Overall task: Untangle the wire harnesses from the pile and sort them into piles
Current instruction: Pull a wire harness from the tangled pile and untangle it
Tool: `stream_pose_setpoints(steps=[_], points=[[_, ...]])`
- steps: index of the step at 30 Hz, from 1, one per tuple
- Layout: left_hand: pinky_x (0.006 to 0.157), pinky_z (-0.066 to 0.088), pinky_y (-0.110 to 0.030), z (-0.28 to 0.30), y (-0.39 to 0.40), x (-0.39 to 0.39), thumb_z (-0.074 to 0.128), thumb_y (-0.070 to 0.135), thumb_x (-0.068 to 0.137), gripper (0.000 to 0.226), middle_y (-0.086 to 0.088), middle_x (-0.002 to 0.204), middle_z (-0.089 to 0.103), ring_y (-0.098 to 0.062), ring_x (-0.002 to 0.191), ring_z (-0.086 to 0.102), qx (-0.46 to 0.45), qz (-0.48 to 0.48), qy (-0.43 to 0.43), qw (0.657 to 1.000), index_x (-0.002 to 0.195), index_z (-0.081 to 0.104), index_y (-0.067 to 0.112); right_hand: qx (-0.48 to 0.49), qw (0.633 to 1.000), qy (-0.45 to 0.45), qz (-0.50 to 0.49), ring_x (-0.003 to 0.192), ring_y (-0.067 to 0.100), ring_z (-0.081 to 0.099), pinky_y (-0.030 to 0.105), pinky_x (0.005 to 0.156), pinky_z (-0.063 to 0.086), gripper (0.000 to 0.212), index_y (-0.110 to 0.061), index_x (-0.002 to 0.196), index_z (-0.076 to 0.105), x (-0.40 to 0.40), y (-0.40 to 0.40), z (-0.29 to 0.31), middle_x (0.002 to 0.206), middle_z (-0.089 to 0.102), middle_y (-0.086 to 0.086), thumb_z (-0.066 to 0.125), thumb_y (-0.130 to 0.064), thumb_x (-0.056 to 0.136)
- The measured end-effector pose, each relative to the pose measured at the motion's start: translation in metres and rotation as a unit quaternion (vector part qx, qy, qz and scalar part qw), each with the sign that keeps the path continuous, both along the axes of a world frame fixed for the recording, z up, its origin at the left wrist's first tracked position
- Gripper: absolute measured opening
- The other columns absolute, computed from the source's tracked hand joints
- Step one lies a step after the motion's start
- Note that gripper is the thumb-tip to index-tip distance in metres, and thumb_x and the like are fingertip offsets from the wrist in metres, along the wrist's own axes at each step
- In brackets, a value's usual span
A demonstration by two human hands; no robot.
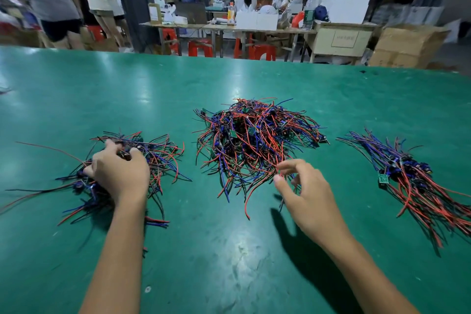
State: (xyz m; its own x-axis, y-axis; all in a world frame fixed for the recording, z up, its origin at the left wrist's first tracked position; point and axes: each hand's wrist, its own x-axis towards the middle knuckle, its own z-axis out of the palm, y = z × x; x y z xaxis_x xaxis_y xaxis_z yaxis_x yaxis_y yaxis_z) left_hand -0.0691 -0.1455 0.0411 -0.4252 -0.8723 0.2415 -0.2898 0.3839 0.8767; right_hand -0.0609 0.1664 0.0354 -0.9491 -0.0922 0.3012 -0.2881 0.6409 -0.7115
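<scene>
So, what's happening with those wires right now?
Left hand gripping left pile. Right hand open at middle tangle. Right pile untouched. Nothing in the way.

Three heaps of wire harnesses lie on the green table [229, 250]: a left pile [163, 158], a bigger tangled middle pile [254, 140] and a right pile [418, 181] (single harnesses are too knotted to count). Two hands work there, the left hand [119, 173] and the right hand [303, 191]. Behind stand four red stools [200, 48].
</scene>
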Motion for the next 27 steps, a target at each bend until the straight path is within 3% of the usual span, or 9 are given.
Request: stream_pose_setpoints(steps=[2,4,6,9,12,16,18,23,27], points=[[0.111,0.026,-0.045,0.002,0.005,0.0,0.066,0.028,0.09,0.061,-0.032,0.136,0.045,-0.047,0.129,0.035,-0.006,0.008,-0.07,0.997,0.138,0.048,-0.005,0.104,0.994,-0.035,-0.001,0.115,0.012,0.046,0.035,0.098,0.042,0.023,-0.032,0.116,0.063,0.001,0.001,-0.005,0.115,0.054,-0.012,0.062,-0.041,0.095],[0.11,0.024,-0.05,0.005,0.017,0.002,0.071,0.033,0.084,0.079,-0.029,0.152,0.021,-0.05,0.133,0.025,-0.036,0.014,-0.125,0.991,0.148,0.036,0.003,0.15,0.987,-0.059,-0.003,0.116,0.014,0.043,0.034,0.099,0.04,0.028,-0.03,0.118,0.063,0.001,0.002,-0.008,0.116,0.049,-0.007,0.065,-0.042,0.093],[0.107,0.025,-0.052,0.008,0.028,0.004,0.074,0.029,0.079,0.074,-0.027,0.157,0.014,-0.047,0.134,0.025,-0.098,0.027,-0.129,0.986,0.143,0.041,0.009,0.143,0.988,-0.057,-0.015,0.111,0.019,0.049,0.033,0.095,0.04,0.03,-0.026,0.122,0.059,0.0,0.002,-0.01,0.115,0.049,-0.003,0.067,-0.033,0.094],[0.096,0.031,-0.046,0.015,0.046,0.002,0.07,0.024,0.083,0.043,-0.02,0.143,0.037,-0.043,0.126,0.034,-0.191,-0.016,-0.044,0.98,0.123,0.06,0.016,0.079,0.994,-0.065,-0.046,0.088,0.015,0.059,0.033,0.08,0.043,0.036,-0.025,0.122,0.053,-0.001,0.007,-0.006,0.102,0.059,-0.004,0.063,-0.011,0.09],[0.09,0.039,-0.04,0.019,0.074,0.0,0.067,0.018,0.089,0.015,-0.007,0.11,0.066,-0.03,0.107,0.049,-0.228,-0.17,0.033,0.958,0.102,0.073,0.024,0.027,0.992,-0.094,-0.078,0.072,0.005,0.061,0.033,0.076,0.049,0.043,-0.025,0.12,0.052,-0.003,0.01,-0.002,0.082,0.065,-0.01,0.062,-0.007,0.083],[0.082,0.046,-0.028,0.014,0.121,0.008,0.066,0.01,0.09,0.017,0.008,0.097,0.068,-0.014,0.086,0.058,-0.206,-0.419,0.059,0.882,0.094,0.075,0.024,0.116,0.981,-0.084,-0.131,0.103,0.026,0.061,0.037,0.084,0.043,0.05,-0.021,0.134,0.047,-0.004,0.011,-0.002,0.106,0.061,-0.001,0.066,-0.042,0.093],[0.078,0.049,-0.027,0.006,0.135,0.011,0.065,0.009,0.09,0.018,0.01,0.095,0.066,-0.013,0.072,0.059,-0.174,-0.517,0.043,0.837,0.094,0.075,0.024,0.17,0.97,-0.105,-0.139,0.11,0.03,0.06,0.04,0.088,0.045,0.043,-0.025,0.129,0.056,-0.004,0.014,-0.001,0.111,0.06,0.001,0.06,-0.05,0.094],[0.075,0.052,-0.036,-0.012,0.153,0.012,0.062,0.014,0.09,0.019,0.01,0.092,0.065,-0.016,0.069,0.059,-0.192,-0.568,0.015,0.8,0.097,0.073,0.028,0.129,0.976,-0.072,-0.161,0.098,0.027,0.065,0.035,0.079,0.047,0.008,-0.035,0.094,0.069,-0.008,0.021,-0.002,0.092,0.065,-0.01,0.063,-0.041,0.091],[0.072,0.051,-0.028,-0.016,0.163,0.012,0.061,0.019,0.096,0.015,0.013,0.087,0.069,-0.014,0.064,0.059,-0.115,-0.547,0.034,0.828,0.103,0.071,0.028,-0.05,0.985,0.053,-0.154,0.075,0.017,0.064,0.035,0.071,0.049,0.012,-0.036,0.083,0.065,-0.009,0.016,0.003,0.076,0.066,-0.013,0.064,-0.044,0.092]])
